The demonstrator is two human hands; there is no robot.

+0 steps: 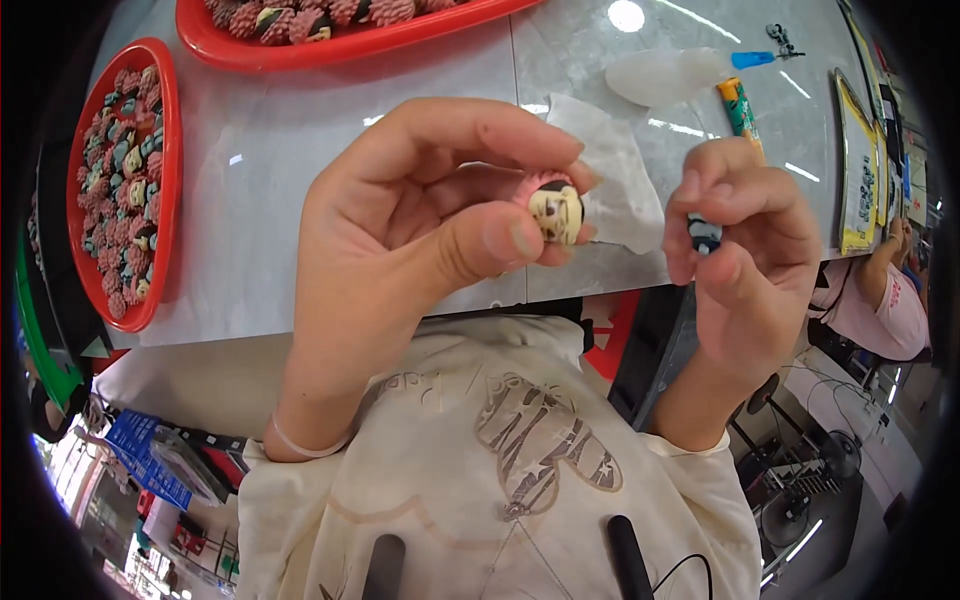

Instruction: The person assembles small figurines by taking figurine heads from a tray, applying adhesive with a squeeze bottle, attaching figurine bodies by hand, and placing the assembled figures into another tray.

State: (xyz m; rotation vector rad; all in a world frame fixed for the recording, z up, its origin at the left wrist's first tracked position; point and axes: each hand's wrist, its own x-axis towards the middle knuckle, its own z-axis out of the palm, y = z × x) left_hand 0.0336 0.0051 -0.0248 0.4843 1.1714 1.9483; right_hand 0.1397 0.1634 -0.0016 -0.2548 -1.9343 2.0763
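My left hand (400, 210) pinches a small figurine head (556, 212) between thumb and fingers. The head has a cream face, dark hair and pink ridged hair at its back. To the right, my right hand (745, 240) is closed on a tiny dark and blue-grey figurine piece (704, 234) held at its fingertips. The two pieces are apart, both above the near edge of the grey table (260, 190). Behind the figurine head lies a crumpled white tissue (615, 165) on the tabletop.
A red tray (172, 200) of small pink and blue-grey pieces stands at left. Another red tray (350, 45) holds pink heads at the far side. A translucent squeeze bottle (660, 78) with a blue tip and a green-orange tube (738, 108) lie at right. Another person's arm (880, 290) shows far right.
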